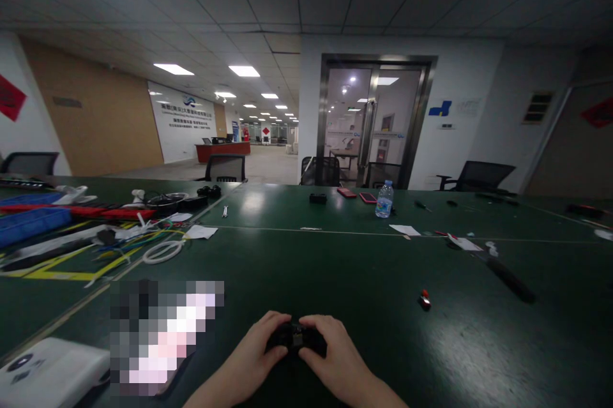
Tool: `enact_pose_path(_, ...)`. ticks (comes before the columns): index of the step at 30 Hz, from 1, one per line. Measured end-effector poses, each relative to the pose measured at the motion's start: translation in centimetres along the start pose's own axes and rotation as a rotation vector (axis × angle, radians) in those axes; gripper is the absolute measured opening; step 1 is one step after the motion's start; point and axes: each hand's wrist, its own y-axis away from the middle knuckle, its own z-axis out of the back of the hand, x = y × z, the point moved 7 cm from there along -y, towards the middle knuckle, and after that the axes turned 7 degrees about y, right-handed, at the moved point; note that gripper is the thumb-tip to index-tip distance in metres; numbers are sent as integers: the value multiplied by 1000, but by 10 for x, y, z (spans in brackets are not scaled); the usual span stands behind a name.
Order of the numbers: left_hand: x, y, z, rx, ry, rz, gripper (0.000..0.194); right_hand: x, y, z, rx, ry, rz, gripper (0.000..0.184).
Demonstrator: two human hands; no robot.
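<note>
Both my hands are closed round a small black game controller [297,339] at the near middle of the green table. My left hand [256,350] grips its left end, with the thumb on top and the fingers curled round the far edge. On the other end, my right hand [335,354] has a matching grip. Much of the controller is hidden by my fingers and thumbs, and its buttons are too dark to make out. A blurred-out, bright flat object [175,338] lies left of my left hand. Right of my right hand is a small red and silver item [424,300].
A white device [52,373] stands at the near left. Blue trays [33,226], cables and a white coiled cord [163,252] crowd the left side. A water bottle [384,200] stands at the back. At the right lies a black-handled tool [510,280] beside papers [464,242].
</note>
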Motion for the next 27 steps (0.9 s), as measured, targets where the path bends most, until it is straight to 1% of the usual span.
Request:
enact_pose_path(3,-2,1,0,-8,87,12,43,0,0,1,7,-56,2,35)
enact_pose_path(7,0,1,0,-19,203,37,42,2,-2,3,0,-140,13,32)
enact_pose_path(12,6,-2,-6,35,415,58,43,0,-3,2,-20,-178,25,33)
enact_pose_path(14,8,-2,-6,34,469,76,43,0,-2,1,-12,-186,28,34)
enact_pose_path(19,9,-3,-6,37,535,75,45,4,-1,4,12,-207,3,32)
enact_pose_path(22,11,-4,-6,37,564,62,49,6,1,7,16,-222,-27,28)
enact_pose_path(25,14,-5,-7,50,561,88,55,8,1,7,8,-245,-12,25)
enact_pose_path(27,13,-4,-8,63,541,106,54,8,0,6,-7,-255,4,25)
